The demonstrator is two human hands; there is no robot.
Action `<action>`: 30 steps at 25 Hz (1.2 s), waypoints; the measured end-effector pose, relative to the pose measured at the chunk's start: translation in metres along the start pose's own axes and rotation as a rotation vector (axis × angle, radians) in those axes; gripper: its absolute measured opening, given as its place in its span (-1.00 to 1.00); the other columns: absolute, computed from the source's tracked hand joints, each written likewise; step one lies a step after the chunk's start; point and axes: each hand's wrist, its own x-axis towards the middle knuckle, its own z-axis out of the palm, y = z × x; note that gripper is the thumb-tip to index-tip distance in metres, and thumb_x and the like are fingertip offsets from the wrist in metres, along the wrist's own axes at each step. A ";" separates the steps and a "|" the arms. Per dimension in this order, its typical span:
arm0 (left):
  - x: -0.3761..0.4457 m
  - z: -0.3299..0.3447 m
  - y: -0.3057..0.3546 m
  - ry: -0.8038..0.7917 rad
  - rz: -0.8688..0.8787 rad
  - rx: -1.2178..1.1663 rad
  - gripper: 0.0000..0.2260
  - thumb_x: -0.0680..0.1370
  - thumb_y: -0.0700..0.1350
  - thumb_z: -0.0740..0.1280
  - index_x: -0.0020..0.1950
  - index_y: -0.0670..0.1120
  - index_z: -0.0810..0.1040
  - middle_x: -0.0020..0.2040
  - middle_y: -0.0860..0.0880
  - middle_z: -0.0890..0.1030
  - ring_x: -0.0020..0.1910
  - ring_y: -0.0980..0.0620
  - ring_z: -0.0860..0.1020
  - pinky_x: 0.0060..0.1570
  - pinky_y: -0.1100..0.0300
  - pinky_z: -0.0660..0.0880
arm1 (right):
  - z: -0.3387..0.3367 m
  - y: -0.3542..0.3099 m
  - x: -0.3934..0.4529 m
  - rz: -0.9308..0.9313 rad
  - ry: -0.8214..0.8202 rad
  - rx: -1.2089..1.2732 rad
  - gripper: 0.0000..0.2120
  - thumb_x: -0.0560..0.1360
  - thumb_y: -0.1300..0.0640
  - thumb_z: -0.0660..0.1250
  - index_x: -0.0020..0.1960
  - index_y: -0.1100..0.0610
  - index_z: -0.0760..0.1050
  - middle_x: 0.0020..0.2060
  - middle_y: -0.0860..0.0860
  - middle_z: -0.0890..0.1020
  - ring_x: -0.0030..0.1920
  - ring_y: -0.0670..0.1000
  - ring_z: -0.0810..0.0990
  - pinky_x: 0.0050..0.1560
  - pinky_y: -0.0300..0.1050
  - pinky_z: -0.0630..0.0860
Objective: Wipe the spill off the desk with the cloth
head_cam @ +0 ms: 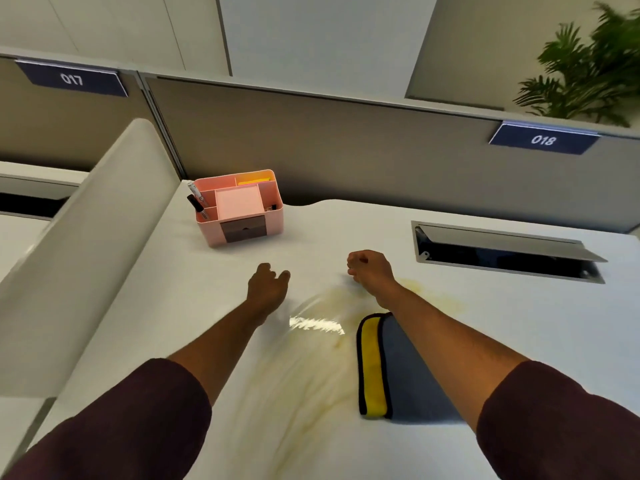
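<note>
Left hand: the left hand (pixel 268 284) is out over the desk (pixel 519 323), palm down, fingers loosely curled with the thumb apart. It holds nothing, and whether the fingertips touch the surface cannot be told.
Right hand: the right hand (pixel 369 268) is curled into a loose fist, knuckles up, nothing visible in it. It sits at the far edge of the spill, and contact with the desk is unclear.
Sleeves: dark maroon sleeves are pushed up on both forearms.
Spill: the spill (pixel 311 368), a yellowish smear, runs from between the two hands down toward the near edge, with a bright wet glare patch in the middle. A fainter stain spreads to the right of the right wrist.
Cloth: the cloth (pixel 374 365) lies folded flat on the desk, yellow face with a dark border and a grey-blue side. It lies just right of the smear, partly under the right forearm, and neither hand is on it.
Organiser: a pink desk organiser (pixel 239 209) with pens stands well beyond the left hand.
Cable hatch: the cable hatch (pixel 509 251) is open, off to the right.
</note>
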 end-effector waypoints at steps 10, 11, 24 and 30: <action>-0.097 0.140 -0.034 -0.362 0.516 0.666 -0.64 0.61 -0.04 0.29 0.36 -0.18 0.49 0.26 -0.21 0.52 0.28 -0.25 0.47 0.23 0.00 0.40 | -0.126 0.128 -0.079 -0.144 -0.098 -0.812 -0.39 0.54 0.09 0.49 0.55 0.03 0.41 0.50 0.03 0.46 0.51 0.11 0.39 0.48 0.00 0.37; -0.101 0.148 -0.034 -0.360 0.498 0.680 -0.66 0.61 -0.04 0.30 0.32 -0.19 0.49 0.23 -0.22 0.51 0.25 -0.25 0.47 0.19 -0.01 0.41 | -0.131 0.132 -0.080 -0.154 -0.113 -0.833 -0.32 0.52 0.06 0.50 0.59 0.01 0.35 0.53 0.03 0.43 0.54 0.11 0.35 0.51 0.03 0.34; -0.141 0.174 -0.049 -0.185 0.565 0.758 -0.45 0.55 -0.10 0.34 0.52 -0.13 0.30 0.46 -0.17 0.33 0.44 -0.21 0.31 0.37 0.01 0.37 | -0.091 0.173 -0.121 -0.280 0.223 -0.770 -0.38 0.62 -0.10 0.27 0.58 0.18 0.33 0.60 0.22 0.27 0.62 0.26 0.20 0.63 0.15 0.16; -0.144 0.185 -0.074 -0.211 0.742 0.871 -0.37 0.61 0.09 -0.20 0.67 -0.09 -0.09 0.68 -0.05 -0.16 0.66 -0.05 -0.19 0.63 0.02 -0.07 | -0.059 0.190 -0.131 -0.147 0.353 -0.740 -0.27 0.64 -0.22 0.04 0.69 0.14 0.06 0.69 0.22 0.06 0.70 0.22 -0.04 0.68 0.19 -0.02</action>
